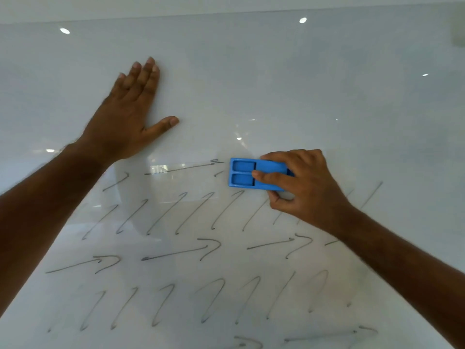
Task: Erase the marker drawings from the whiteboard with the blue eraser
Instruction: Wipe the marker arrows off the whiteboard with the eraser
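Observation:
A glossy whiteboard [276, 84] fills the view. Its lower half carries rows of dark marker drawings [176, 215]: slanted hook strokes and arrows. My right hand [299, 182] presses the blue eraser [242, 175] flat against the board at the right end of the topmost row, fingers over its right half. A thin line and small marks [183, 168] lie just left of the eraser. My left hand [130, 114] rests flat on the bare board above and to the left, fingers together, thumb out, holding nothing.
The board's upper part is wiped clean and shows reflections of ceiling lights [302, 20]. The top edge of the board [226, 12] runs along the top of the view.

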